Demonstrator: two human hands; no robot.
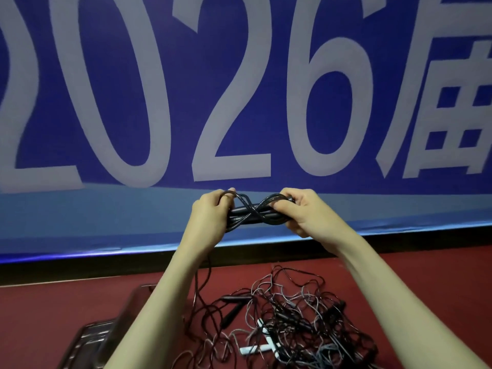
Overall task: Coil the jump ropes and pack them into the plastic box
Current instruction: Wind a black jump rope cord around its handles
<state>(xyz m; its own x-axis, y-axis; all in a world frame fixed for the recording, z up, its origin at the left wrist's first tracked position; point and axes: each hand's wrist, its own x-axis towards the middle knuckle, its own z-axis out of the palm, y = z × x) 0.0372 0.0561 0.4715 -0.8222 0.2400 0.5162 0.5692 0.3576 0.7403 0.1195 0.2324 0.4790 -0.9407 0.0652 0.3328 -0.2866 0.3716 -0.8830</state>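
- Nearest, at the lower left, the plastic box (93, 339) sits on the red floor (426, 288); it is clear and greyish, and the left forearm crosses over part of it
- Just right of the box lies a tangled heap of jump ropes (287, 320), thin dark and pale cords looped over each other, with black handles and one white handle (259, 344) showing among them
- A thin cord (197, 283) hangs down from the held bundle beside the left forearm toward the heap
- Both arms reach forward and up; between the hands, raised above the floor, is a dark jump rope bundle (253, 213), its cord crossing over the black handles in a figure-eight
- The left hand (210, 217) grips the bundle's left end, fingers curled round the loop there
- The right hand (300, 211) grips the right end, thumb and curled fingers pinching the loop against the handles
- Beyond the hands a black strip runs along the base of the wall
- Farthest, a blue banner (239, 89) fills the wall, with large pale numerals "2026" and part of a character at the right
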